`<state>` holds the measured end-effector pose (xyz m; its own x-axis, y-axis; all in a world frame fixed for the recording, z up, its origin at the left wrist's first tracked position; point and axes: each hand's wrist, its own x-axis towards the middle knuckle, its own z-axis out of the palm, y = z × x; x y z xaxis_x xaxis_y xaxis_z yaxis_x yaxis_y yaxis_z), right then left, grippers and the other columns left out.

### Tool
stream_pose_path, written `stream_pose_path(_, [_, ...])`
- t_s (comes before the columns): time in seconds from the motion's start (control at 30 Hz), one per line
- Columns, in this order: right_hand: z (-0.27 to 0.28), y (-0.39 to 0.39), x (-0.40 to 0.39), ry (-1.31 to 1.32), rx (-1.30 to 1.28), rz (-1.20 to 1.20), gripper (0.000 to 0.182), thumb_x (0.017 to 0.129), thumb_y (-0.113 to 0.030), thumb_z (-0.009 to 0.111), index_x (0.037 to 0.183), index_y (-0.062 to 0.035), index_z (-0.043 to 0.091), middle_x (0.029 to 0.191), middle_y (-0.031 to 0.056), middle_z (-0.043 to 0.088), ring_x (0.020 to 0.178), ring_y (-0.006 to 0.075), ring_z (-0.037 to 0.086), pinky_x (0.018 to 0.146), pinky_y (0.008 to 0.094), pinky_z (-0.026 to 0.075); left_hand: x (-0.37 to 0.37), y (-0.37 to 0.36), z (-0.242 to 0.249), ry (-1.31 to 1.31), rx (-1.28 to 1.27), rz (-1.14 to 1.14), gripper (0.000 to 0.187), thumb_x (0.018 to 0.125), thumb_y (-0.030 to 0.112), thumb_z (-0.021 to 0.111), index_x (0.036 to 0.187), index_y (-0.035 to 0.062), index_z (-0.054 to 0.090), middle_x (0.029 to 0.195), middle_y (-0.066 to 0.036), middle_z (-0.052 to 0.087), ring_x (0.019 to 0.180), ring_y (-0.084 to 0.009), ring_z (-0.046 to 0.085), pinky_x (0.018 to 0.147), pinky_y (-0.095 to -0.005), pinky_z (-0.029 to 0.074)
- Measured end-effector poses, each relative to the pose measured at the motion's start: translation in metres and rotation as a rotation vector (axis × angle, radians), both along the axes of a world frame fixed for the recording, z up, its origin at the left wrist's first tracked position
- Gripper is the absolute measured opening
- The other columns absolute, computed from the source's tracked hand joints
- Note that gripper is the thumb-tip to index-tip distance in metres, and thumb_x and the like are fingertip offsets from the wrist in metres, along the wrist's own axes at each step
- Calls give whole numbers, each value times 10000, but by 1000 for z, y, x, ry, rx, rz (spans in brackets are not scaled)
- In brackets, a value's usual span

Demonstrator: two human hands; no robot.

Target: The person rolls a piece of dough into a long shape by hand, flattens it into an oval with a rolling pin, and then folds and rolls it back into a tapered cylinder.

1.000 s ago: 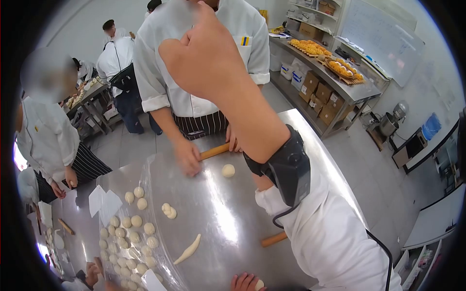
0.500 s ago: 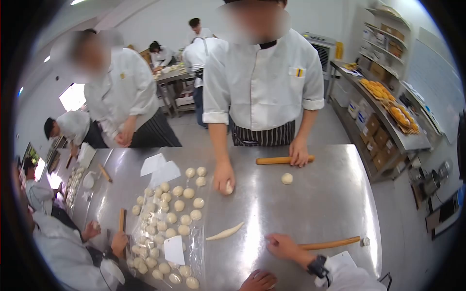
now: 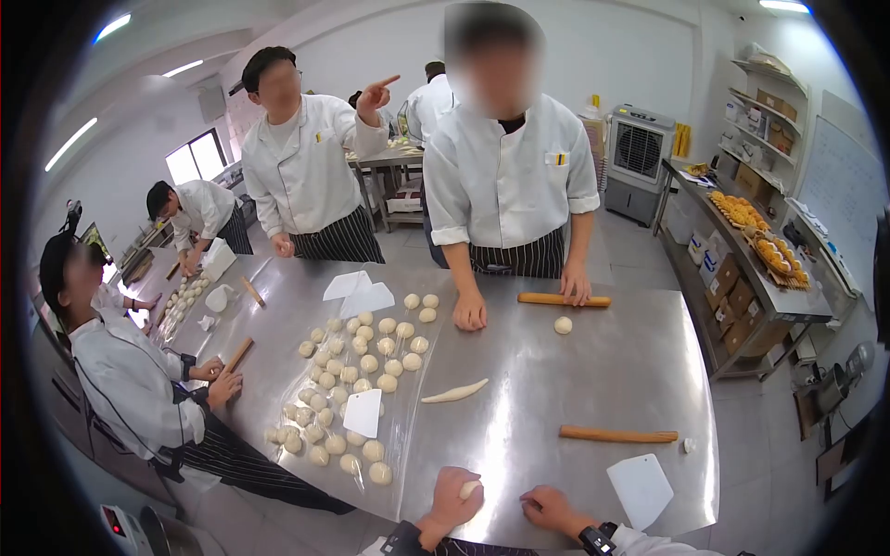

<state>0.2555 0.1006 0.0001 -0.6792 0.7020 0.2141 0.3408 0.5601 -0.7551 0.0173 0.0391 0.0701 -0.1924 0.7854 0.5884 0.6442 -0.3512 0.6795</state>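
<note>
My left hand (image 3: 454,498) is closed around a small piece of pale dough (image 3: 470,488) near the table's front edge. My right hand (image 3: 549,509) rests to its right, low over the steel, with its fingers loosely bent, slightly apart and holding nothing I can see. Beyond it lies a wooden rolling pin (image 3: 618,434), and a white dough scraper (image 3: 641,491) lies to its right. A long tapered strip of dough (image 3: 455,391) is farther off on the table.
Many dough balls (image 3: 387,346) sit on plastic film at the left, with a white scraper (image 3: 362,413) on them. Across the steel table (image 3: 519,408), a co-worker (image 3: 508,185) rests one hand on a rolling pin (image 3: 564,299) behind a dough ball (image 3: 563,324).
My view has tilted up. My right hand has left the rolling pin's side and drawn back toward me. My left hand has come into fuller view. A co-worker at the left now points.
</note>
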Motion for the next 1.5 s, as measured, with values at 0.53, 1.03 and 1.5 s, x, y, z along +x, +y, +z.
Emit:
stream_pose_path(0.53, [1,-44,29,24,67,-107,88,791,-140,651,849,-84,688,750,91,632,702,307,610,653,420,486,5,-22,-58,503,-311,54,475,742,348,753,1125,88,647,1200,-180,574,1185,-380,489,1025,-502,361])
stream_pose_path(1.03, [-12,-41,27,-94,153,-111,98,748,-193,679,769,-101,706,723,110,632,707,336,604,641,447,477,30,37,-57,673,-226,-281,279,885,293,620,1056,75,651,1229,-89,584,1253,-284,492,1045,-481,396])
stream_pose_path(1.5, [6,-49,25,-81,95,-128,120,774,-199,644,803,-91,686,769,139,634,749,367,598,681,468,473,42,27,-58,534,-55,-432,109,759,207,688,825,127,652,938,-15,623,944,-222,607,833,-362,471])
